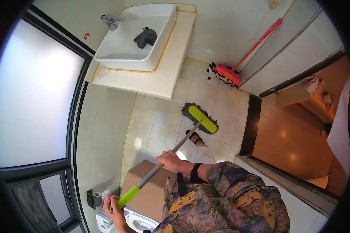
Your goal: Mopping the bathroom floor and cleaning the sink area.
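Observation:
I hold a flat mop (pixel 146 178) with both hands, its metal pole slanting from lower left up to the floor. My left hand (pixel 114 206) is closed around the end of the bright green grip. Farther up, my right hand (pixel 169 160) wraps the bare metal pole; a black band circles that wrist. The green mop head (pixel 203 119), with its dark grey fringed pad, lies flat on the pale tiles just beyond my foot in a dark sandal (pixel 195 136).
A white basin (pixel 124 54) with a dark cloth (pixel 145 37) inside sits on a counter (pixel 182 50). A pink broom (pixel 256 48) leans in the corner. A dark threshold (pixel 250 125) edges the doorway at right. A brown board (pixel 144 171) and a toilet (pixel 142 223) are near my left arm.

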`<act>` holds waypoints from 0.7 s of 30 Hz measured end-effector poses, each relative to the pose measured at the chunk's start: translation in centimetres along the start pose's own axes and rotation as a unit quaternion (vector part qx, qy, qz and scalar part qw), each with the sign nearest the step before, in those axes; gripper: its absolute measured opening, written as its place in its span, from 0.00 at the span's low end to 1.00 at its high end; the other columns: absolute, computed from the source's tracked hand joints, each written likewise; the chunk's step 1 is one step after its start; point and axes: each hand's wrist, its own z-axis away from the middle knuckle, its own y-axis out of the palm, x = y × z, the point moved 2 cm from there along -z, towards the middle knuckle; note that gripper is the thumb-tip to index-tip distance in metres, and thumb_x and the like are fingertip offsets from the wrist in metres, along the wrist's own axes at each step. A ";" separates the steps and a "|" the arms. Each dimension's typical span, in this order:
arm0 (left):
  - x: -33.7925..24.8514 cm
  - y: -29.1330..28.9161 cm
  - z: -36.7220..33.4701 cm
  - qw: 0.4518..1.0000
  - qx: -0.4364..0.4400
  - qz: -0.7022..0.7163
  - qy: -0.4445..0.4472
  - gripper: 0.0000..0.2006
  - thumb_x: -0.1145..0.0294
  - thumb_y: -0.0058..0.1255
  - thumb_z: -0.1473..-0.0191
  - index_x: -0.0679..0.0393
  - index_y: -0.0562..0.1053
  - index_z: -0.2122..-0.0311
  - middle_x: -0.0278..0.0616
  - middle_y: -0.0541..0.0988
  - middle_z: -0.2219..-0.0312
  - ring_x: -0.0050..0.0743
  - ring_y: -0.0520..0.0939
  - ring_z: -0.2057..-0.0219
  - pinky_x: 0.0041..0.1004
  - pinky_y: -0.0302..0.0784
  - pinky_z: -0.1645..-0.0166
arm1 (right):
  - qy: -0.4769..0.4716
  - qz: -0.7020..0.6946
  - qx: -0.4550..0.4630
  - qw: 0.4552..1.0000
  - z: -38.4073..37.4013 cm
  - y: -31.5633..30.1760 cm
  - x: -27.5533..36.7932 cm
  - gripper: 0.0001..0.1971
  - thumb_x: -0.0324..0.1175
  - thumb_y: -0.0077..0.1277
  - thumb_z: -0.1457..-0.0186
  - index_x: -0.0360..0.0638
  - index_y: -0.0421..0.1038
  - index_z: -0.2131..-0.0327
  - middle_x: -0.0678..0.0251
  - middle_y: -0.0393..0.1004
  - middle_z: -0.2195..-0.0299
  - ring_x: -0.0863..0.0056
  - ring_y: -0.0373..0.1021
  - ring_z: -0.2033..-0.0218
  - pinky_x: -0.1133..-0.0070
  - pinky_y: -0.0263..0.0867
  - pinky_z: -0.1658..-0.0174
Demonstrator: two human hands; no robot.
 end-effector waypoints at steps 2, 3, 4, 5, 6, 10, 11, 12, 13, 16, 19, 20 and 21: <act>-1.5 3.3 -1.1 0.999 0.039 -0.017 0.010 0.12 0.65 0.44 0.42 0.58 0.66 0.76 0.31 0.67 0.84 0.14 0.67 0.85 0.17 0.59 0.83 | 0.029 0.034 -0.040 0.998 0.7 -1.9 -2.5 0.04 0.30 0.49 0.56 0.51 0.65 0.75 0.72 0.69 0.79 0.68 0.67 0.68 0.69 0.57 0.64; -2.0 4.8 -1.5 0.998 0.064 -0.024 0.011 0.12 0.66 0.44 0.41 0.58 0.66 0.76 0.31 0.67 0.83 0.15 0.67 0.84 0.17 0.60 0.82 | 0.042 0.047 -0.047 0.997 1.0 -2.9 -3.6 0.03 0.29 0.48 0.56 0.51 0.65 0.77 0.72 0.69 0.79 0.67 0.66 0.69 0.69 0.57 0.65; -2.2 6.3 -2.0 0.996 0.088 -0.031 0.012 0.11 0.66 0.43 0.41 0.58 0.66 0.75 0.31 0.68 0.82 0.15 0.67 0.83 0.18 0.62 0.81 | 0.055 0.061 -0.053 0.995 1.4 -4.0 -4.8 0.03 0.29 0.46 0.56 0.50 0.64 0.78 0.71 0.69 0.80 0.66 0.66 0.70 0.68 0.57 0.66; -2.0 7.9 -2.6 0.993 0.112 -0.040 0.006 0.11 0.67 0.42 0.41 0.58 0.66 0.75 0.31 0.68 0.82 0.15 0.68 0.83 0.19 0.63 0.80 | 0.059 0.076 -0.068 0.993 2.0 -5.0 -6.3 0.03 0.28 0.46 0.57 0.49 0.64 0.79 0.70 0.69 0.80 0.65 0.66 0.70 0.67 0.58 0.67; -1.9 9.4 -3.2 0.990 0.135 -0.048 0.000 0.11 0.68 0.41 0.40 0.59 0.66 0.74 0.31 0.68 0.81 0.16 0.68 0.82 0.19 0.65 0.79 | 0.069 0.087 -0.071 0.991 2.3 -6.0 -7.8 0.03 0.28 0.46 0.57 0.49 0.64 0.79 0.69 0.69 0.80 0.64 0.67 0.70 0.67 0.59 0.67; -0.5 16.1 -4.9 0.970 0.230 -0.079 0.015 0.08 0.70 0.41 0.41 0.60 0.68 0.71 0.32 0.69 0.81 0.16 0.70 0.79 0.22 0.67 0.76 | 0.127 0.113 -0.100 0.980 5.3 -10.0 -13.6 0.05 0.25 0.49 0.60 0.48 0.66 0.78 0.68 0.70 0.79 0.62 0.67 0.69 0.67 0.60 0.65; 0.0 17.5 -5.5 0.969 0.232 -0.078 0.015 0.08 0.70 0.41 0.41 0.60 0.68 0.71 0.32 0.69 0.81 0.16 0.70 0.79 0.22 0.67 0.76 | 0.148 0.108 -0.123 0.975 6.1 -10.8 -14.8 0.06 0.24 0.51 0.62 0.48 0.66 0.78 0.67 0.71 0.78 0.62 0.67 0.69 0.67 0.61 0.65; 0.5 18.6 -6.0 0.961 0.258 -0.088 0.054 0.08 0.70 0.42 0.41 0.60 0.68 0.70 0.34 0.70 0.82 0.18 0.70 0.80 0.24 0.67 0.76 | 0.146 0.108 -0.120 0.976 6.3 -11.6 -15.2 0.06 0.24 0.51 0.62 0.48 0.66 0.78 0.67 0.71 0.78 0.62 0.67 0.69 0.67 0.61 0.65; 0.5 19.5 -6.2 0.950 0.282 -0.098 0.092 0.07 0.70 0.43 0.41 0.60 0.69 0.69 0.37 0.71 0.82 0.19 0.71 0.80 0.26 0.67 0.76 | 0.167 0.104 -0.118 0.973 6.5 -12.5 -15.6 0.07 0.23 0.52 0.63 0.49 0.67 0.78 0.67 0.71 0.78 0.62 0.67 0.69 0.67 0.61 0.65; -1.1 21.7 -6.3 0.939 0.309 -0.110 0.102 0.06 0.69 0.45 0.42 0.59 0.68 0.68 0.42 0.72 0.83 0.24 0.72 0.81 0.29 0.67 0.75 | 0.204 0.116 -0.126 0.964 7.8 -13.6 -16.7 0.08 0.23 0.54 0.65 0.49 0.68 0.79 0.68 0.71 0.78 0.62 0.67 0.68 0.67 0.61 0.63; -1.1 21.7 -6.0 0.941 0.287 -0.127 0.128 0.06 0.68 0.45 0.42 0.58 0.69 0.68 0.48 0.72 0.85 0.32 0.73 0.83 0.30 0.69 0.74 | 0.208 0.135 -0.128 0.960 7.9 -13.7 -16.7 0.09 0.21 0.54 0.65 0.49 0.68 0.79 0.68 0.71 0.77 0.62 0.66 0.68 0.67 0.61 0.63; -0.8 21.2 -5.4 0.943 0.270 -0.132 0.146 0.06 0.67 0.45 0.43 0.58 0.70 0.68 0.48 0.72 0.85 0.35 0.73 0.84 0.31 0.69 0.74 | 0.205 0.139 -0.121 0.961 8.0 -13.4 -16.5 0.09 0.20 0.52 0.64 0.49 0.68 0.79 0.69 0.71 0.77 0.62 0.66 0.67 0.68 0.60 0.62; -0.4 20.0 -5.5 0.950 0.252 -0.124 0.135 0.06 0.67 0.45 0.43 0.58 0.70 0.68 0.48 0.72 0.85 0.35 0.73 0.84 0.31 0.69 0.74 | 0.201 0.147 -0.119 0.961 7.7 -12.5 -15.9 0.09 0.21 0.53 0.64 0.49 0.68 0.79 0.69 0.71 0.77 0.62 0.66 0.67 0.67 0.60 0.62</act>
